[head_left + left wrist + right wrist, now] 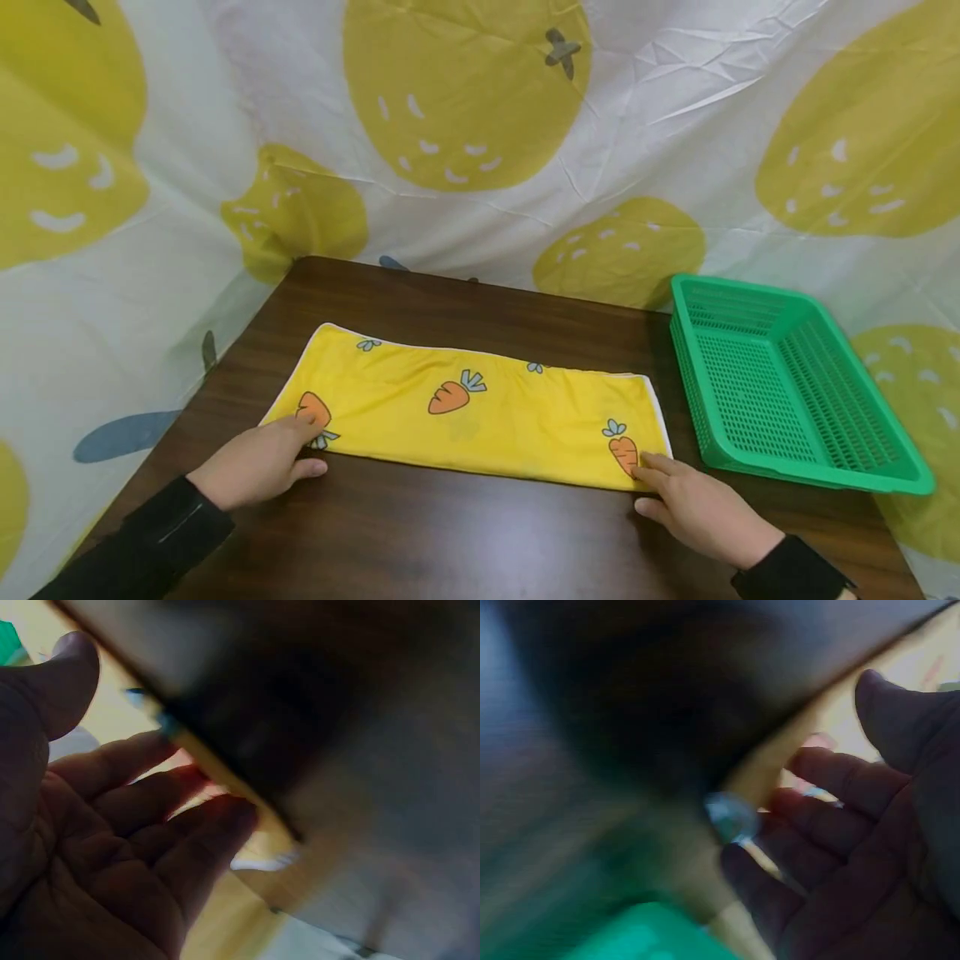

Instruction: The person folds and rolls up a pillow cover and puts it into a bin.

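Note:
A yellow cloth (pixel 495 425) printed with carrots and edged in white lies folded into a long strip on the dark wooden table. My left hand (pixel 266 458) rests its fingers on the strip's near left corner, thumb apart from them in front of the near edge. At the near right corner, my right hand (pixel 697 504) touches the cloth with its fingertips, thumb also off the fabric. Both wrist views are dim and blurred; there the left fingers (pixel 202 840) and right fingers (pixel 802 832) look fairly straight against the cloth.
A green plastic basket (pixel 813 475) with perforated sides stands at the right of the table, close to the cloth's right end. Behind and beside the brown table (pixel 450 533) hangs a white curtain (pixel 465 217) with large yellow fruit prints.

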Demonstrator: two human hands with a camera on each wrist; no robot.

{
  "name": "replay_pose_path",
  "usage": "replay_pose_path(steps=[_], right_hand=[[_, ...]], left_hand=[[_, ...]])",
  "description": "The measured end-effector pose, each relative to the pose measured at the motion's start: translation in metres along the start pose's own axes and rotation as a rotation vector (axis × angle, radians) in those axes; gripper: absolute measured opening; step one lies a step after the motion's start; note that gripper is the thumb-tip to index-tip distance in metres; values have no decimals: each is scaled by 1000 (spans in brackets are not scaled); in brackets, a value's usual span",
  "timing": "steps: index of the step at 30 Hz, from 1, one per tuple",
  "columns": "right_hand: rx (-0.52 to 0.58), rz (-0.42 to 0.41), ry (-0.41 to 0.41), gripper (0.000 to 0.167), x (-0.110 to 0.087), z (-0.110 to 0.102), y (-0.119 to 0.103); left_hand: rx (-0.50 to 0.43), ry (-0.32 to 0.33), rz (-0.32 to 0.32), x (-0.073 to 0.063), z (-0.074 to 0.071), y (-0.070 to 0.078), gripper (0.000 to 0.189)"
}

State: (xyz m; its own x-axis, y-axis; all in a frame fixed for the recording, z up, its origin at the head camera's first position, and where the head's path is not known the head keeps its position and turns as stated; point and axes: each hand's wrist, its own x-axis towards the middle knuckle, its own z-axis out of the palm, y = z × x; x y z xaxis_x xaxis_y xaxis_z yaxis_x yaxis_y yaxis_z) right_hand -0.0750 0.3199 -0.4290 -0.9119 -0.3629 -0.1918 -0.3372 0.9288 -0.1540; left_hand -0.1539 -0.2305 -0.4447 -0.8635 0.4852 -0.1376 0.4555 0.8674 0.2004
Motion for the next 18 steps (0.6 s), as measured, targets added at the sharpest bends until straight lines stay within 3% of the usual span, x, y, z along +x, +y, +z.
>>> replay_pose_path(steps=[3,6,18], right_hand=[[28,10,-39,54,-8,10,11],[50,-9,-50,58,-10,14,18],[103,-19,-58,64,-2,15,25]], left_hand=[[-42,-22,-75,-2,3,-12,66],[-73,-37,-114,2,3,-22,70],[-96,14,-105,31,-1,-40,68]])
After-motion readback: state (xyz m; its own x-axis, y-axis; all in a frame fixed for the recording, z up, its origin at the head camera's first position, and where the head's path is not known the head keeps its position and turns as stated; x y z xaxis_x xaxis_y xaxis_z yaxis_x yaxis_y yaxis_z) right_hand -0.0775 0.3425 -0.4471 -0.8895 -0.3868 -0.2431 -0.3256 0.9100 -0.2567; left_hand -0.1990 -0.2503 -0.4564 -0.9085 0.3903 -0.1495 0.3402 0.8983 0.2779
